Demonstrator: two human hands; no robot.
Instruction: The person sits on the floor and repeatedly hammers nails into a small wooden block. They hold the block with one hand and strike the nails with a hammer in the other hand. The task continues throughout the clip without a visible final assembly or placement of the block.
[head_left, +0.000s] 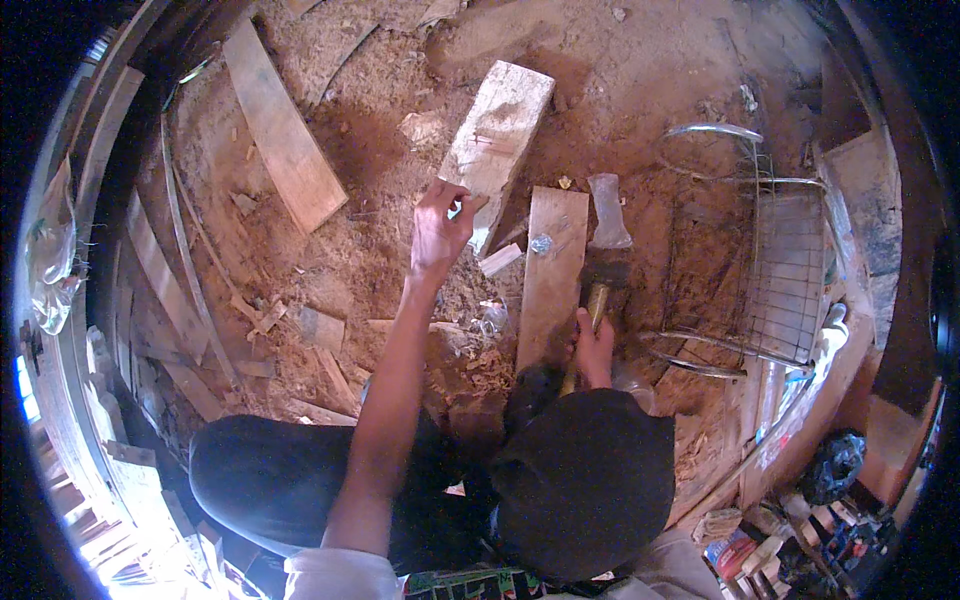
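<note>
My left hand (444, 221) is at the near end of a thick, pale wooden block (491, 139) on the dirt floor. Its thumb and forefinger meet in a pinch; whether something small sits between them is unclear. Thin nail-like pieces (481, 141) lie on the block. My right hand (595, 345) grips the wooden handle (598, 304) of a tool whose dark head (606, 268) is hard to make out. Beside that hand lies a flat board (553, 289) with a small shiny, crumpled item (541, 243) on it. A small wood offcut (500, 259) rests between block and board.
A clear plastic bag (611, 214) lies beyond the tool. Farther left is a loose plank (281, 127), with scraps and shavings nearer me. On the right stands a metal-framed wire rack (784, 270). A black plastic bag (832, 465) sits among clutter at lower right.
</note>
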